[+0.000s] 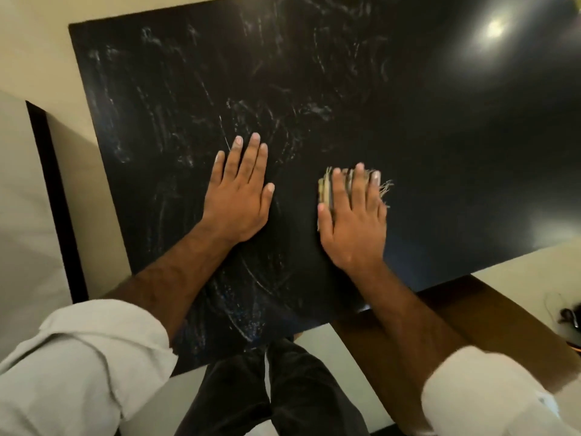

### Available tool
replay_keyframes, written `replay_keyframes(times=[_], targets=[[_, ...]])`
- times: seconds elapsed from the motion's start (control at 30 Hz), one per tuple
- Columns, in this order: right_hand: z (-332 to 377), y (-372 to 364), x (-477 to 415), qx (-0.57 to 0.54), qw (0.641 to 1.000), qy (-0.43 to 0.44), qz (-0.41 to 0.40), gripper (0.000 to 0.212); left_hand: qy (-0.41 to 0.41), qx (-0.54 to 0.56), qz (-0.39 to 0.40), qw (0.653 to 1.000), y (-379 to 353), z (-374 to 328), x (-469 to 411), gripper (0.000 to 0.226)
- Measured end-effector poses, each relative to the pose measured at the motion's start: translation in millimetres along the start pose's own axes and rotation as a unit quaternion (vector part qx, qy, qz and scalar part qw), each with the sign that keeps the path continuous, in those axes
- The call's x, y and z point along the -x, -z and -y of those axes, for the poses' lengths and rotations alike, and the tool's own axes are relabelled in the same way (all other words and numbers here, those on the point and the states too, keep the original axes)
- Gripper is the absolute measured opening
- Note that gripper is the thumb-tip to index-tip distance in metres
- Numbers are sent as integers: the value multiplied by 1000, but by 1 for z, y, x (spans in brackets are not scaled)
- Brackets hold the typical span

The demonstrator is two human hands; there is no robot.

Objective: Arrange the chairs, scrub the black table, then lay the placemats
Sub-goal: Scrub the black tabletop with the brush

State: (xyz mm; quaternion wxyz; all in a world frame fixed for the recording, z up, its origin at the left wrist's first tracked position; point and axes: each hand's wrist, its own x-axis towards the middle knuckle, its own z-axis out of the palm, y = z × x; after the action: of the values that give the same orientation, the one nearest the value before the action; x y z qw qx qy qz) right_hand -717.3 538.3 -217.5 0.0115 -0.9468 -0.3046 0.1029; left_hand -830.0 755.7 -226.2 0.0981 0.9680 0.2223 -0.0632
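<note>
1. Step in hand: scrubbing. We see no placemats, so we judge laying them is not yet begun.
2. The black desk [440,121] sits skewed in the head view, one corner at far left. Its right end runs out of frame, so we cannot tell its long axis.
3. The left hand [239,196] lies flat on the desk near the middle, fingers straight and together, holding nothing. It looks like a brace.
4. The right hand [355,221] presses a tan fibrous scrubber [325,187] onto the desk, just beside the left hand. Fingers lie straight over the top, thumb along its left side, no curl round it.
5. The scrubber is mostly covered. Its long axis seems to run near-to-far under the fingers. Frayed ends poke out past the fingertips, far and right.
6. White smears [176,121] cover the left half of the desk. The right half looks glossy with a lamp glare.
7. Next move, our guess: slide the scrubber left across the smears with firm downward pressure, lifting the left hand out of its path.
8. A brown wooden surface [471,316] sits at near right, below the desk edge.
</note>
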Motion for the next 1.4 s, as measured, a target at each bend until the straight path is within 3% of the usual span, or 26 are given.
replay_keyframes(times=[0.1, 0.2, 0.33, 0.43, 0.53, 0.67, 0.8, 0.9, 1.0, 1.1, 1.23, 1.33, 1.4], targets=[[16, 3, -79, -14, 995, -69, -68, 69, 3, -1, -9, 1000, -2, -1, -2, 74], [53, 5, -122, -19, 995, -47, -82, 69, 2, -3, -14, 1000, -4, 1, -4, 75], [74, 3, -88, -18, 997, 62, -37, 71, -2, 7, -8, 1000, -5, 4, -3, 75], [50, 4, -47, -18, 997, 75, -5, 72, -4, 13, 8, 1000, -1, 3, -7, 75], [15, 8, -55, -5, 1000, -14, -14, 73, 5, 12, 7, 1000, 7, 3, -34, 75], [-2, 15, -139, -24, 991, -117, -68, 71, -9, 1, -18, 1000, 20, 4, -95, 75], [33, 16, -188, -20, 995, -58, -76, 71, -17, 3, -24, 1000, 17, -1, -132, 74], [42, 15, -162, -20, 998, 21, -55, 70, -14, 13, -20, 1000, 11, -3, -135, 74], [18, 13, -115, -21, 998, 45, -28, 71, -8, 2, -22, 1000, 13, -5, -134, 75], [-20, 14, -98, -5, 999, -38, -27, 74, 0, -6, -21, 1000, 14, -7, -134, 75], [-50, 20, -160, -23, 985, -158, -68, 74, -6, -9, -22, 1000, 12, -5, -137, 74], [-30, 21, -215, -32, 979, -167, -109, 73, -7, -10, -25, 1000, 9, -5, -138, 74], [-3, 19, -226, -38, 986, -125, -102, 74, -6, -12, -24, 1000, 9, -6, -136, 74]])
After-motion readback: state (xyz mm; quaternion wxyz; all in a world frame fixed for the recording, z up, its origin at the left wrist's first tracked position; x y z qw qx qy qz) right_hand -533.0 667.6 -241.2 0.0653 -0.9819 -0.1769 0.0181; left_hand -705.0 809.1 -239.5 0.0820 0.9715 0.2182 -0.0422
